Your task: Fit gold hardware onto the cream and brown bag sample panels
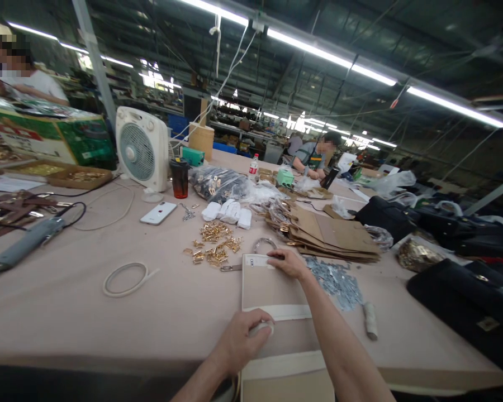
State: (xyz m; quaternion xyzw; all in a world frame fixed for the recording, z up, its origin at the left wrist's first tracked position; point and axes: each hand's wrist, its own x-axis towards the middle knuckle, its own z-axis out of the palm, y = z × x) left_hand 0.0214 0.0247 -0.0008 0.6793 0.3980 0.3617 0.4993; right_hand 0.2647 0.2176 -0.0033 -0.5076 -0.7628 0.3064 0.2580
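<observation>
A beige panel with white strips along its edges [264, 287] lies at the table's front, its lower part hanging over the edge. Two small dark holes or studs show near its top left corner. My right hand [291, 263] is on the panel's top edge, fingers bent and pressed together on the white strip. Low over the panel, my left hand [241, 338] is closed around a small white roll [262, 328], which looks like tape. Just beyond the panel lie a clear ring-shaped roll [265, 244] and a dark metal strip [231, 268].
Gold buckle parts [216, 243] and grey metal plates [335, 282] lie loose nearby. Beyond are stacked brown panels [331, 231], a phone [158, 213], a cup [179, 178] and a fan [140, 148]. Black bags [465, 312] line the right; a person [312, 156] works across the table.
</observation>
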